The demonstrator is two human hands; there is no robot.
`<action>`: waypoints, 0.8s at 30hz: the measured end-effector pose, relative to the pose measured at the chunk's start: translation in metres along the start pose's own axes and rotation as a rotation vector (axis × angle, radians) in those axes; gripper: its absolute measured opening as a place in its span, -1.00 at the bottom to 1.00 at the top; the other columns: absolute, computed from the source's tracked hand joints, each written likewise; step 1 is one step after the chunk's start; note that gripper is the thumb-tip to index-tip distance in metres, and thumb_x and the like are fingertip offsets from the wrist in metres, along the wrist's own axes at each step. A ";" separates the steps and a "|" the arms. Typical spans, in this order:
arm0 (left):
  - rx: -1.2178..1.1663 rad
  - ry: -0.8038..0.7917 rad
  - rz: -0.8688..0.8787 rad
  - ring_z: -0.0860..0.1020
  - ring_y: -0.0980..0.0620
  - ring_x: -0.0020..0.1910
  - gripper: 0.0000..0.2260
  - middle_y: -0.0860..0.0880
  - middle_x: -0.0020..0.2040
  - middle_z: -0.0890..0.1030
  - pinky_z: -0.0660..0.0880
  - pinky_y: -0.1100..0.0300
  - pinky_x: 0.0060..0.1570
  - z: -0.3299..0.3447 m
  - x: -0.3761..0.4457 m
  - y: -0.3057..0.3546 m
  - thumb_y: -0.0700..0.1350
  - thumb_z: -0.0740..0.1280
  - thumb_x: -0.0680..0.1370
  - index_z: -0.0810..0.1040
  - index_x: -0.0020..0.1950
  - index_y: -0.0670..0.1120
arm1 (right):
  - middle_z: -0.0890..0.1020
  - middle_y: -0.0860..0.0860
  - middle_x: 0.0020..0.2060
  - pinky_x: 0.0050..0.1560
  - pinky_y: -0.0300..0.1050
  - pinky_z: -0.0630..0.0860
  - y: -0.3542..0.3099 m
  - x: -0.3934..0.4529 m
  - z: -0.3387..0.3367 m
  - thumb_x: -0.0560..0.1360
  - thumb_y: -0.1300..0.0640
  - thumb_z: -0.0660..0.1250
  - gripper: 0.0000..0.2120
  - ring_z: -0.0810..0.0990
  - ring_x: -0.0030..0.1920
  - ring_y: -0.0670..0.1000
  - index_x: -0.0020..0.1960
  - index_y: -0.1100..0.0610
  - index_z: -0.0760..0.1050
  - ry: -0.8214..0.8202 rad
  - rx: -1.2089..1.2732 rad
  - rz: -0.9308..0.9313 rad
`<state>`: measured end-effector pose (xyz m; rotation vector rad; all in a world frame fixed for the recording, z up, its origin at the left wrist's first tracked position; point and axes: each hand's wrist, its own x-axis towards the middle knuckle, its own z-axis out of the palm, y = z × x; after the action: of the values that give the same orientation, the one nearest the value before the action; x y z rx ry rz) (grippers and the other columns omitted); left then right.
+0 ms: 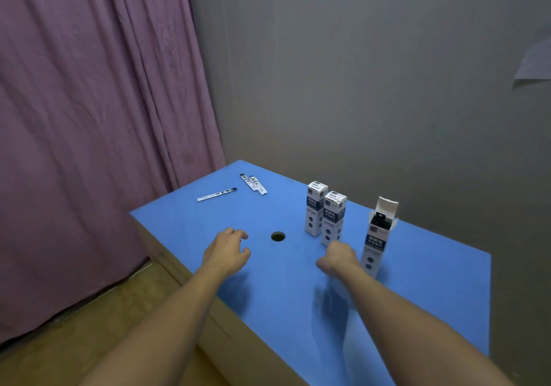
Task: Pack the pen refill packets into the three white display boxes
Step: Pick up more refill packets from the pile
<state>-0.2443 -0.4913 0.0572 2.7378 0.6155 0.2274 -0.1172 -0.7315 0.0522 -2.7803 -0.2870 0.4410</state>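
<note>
Three white display boxes stand upright on the blue table (417, 281). The far box (315, 209) and the middle box (333, 217) have shut tops. The near right box (377, 236) has its flap up and dark packets showing inside. One refill packet (216, 194) lies flat at the far left, and two more packets (253, 183) lie side by side behind it. My left hand (228, 250) hovers over the table with loosely curled fingers, holding nothing. My right hand (340, 257) is curled, knuckles toward the boxes, just in front of the middle box; its fingers are hidden.
A round hole (278, 236) sits in the table between my hands. A purple curtain (89, 117) hangs at the left and a grey wall (387, 72) stands behind. The table's left edge drops to a wooden floor (104, 326).
</note>
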 end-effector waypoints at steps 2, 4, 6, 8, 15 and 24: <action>0.054 -0.007 -0.004 0.44 0.03 0.34 -0.61 0.05 0.31 0.46 0.50 0.05 0.18 -0.011 0.002 -0.022 0.06 0.27 0.60 0.44 0.42 0.04 | 0.43 0.03 -0.21 -0.32 -0.13 0.33 -0.027 -0.001 0.004 0.46 0.09 0.27 -0.86 0.43 -0.19 0.06 -0.16 0.11 0.32 0.005 -0.004 -0.033; 0.099 -0.022 -0.007 0.45 0.03 0.34 -0.59 0.05 0.34 0.45 0.51 0.05 0.18 -0.022 0.005 -0.047 0.09 0.26 0.60 0.41 0.44 0.05 | 0.46 0.05 -0.12 -0.25 -0.10 0.43 -0.057 -0.001 0.009 0.45 0.05 0.28 -0.82 0.47 -0.10 0.09 -0.04 0.09 0.33 0.020 -0.028 -0.080; 0.131 -0.033 -0.018 0.45 0.02 0.33 -0.57 0.04 0.34 0.46 0.52 0.04 0.18 -0.033 0.008 -0.073 0.11 0.26 0.59 0.40 0.45 0.05 | 0.49 0.08 0.04 -0.14 -0.04 0.49 -0.086 0.003 0.017 0.46 0.03 0.28 -0.73 0.48 0.02 0.12 0.10 0.11 0.36 0.027 -0.066 -0.133; 0.155 -0.036 -0.030 0.46 0.01 0.32 -0.56 0.03 0.34 0.47 0.52 0.04 0.17 -0.043 0.012 -0.098 0.12 0.25 0.59 0.40 0.45 0.04 | 0.47 0.10 0.15 -0.04 0.00 0.50 -0.113 0.006 0.025 0.50 0.03 0.27 -0.66 0.46 0.13 0.14 0.22 0.12 0.36 0.032 -0.111 -0.183; 0.222 -0.070 -0.057 0.45 -0.01 0.34 -0.56 0.00 0.39 0.45 0.51 0.07 0.17 -0.069 0.023 -0.178 0.10 0.23 0.62 0.40 0.47 0.00 | 0.44 0.10 0.21 0.11 0.00 0.44 -0.194 0.014 0.058 0.52 0.07 0.25 -0.69 0.40 0.25 0.14 0.23 0.12 0.37 0.034 -0.162 -0.225; 0.229 -0.101 -0.077 0.46 -0.02 0.32 -0.59 -0.01 0.39 0.45 0.52 0.06 0.15 -0.065 0.066 -0.225 0.04 0.21 0.64 0.40 0.47 -0.02 | 0.43 0.09 0.20 0.14 0.01 0.46 -0.244 0.052 0.075 0.54 0.11 0.23 -0.73 0.39 0.23 0.12 0.21 0.13 0.35 -0.001 -0.160 -0.222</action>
<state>-0.2871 -0.2521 0.0453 2.9130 0.7598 -0.0010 -0.1297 -0.4708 0.0514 -2.8567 -0.6496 0.3786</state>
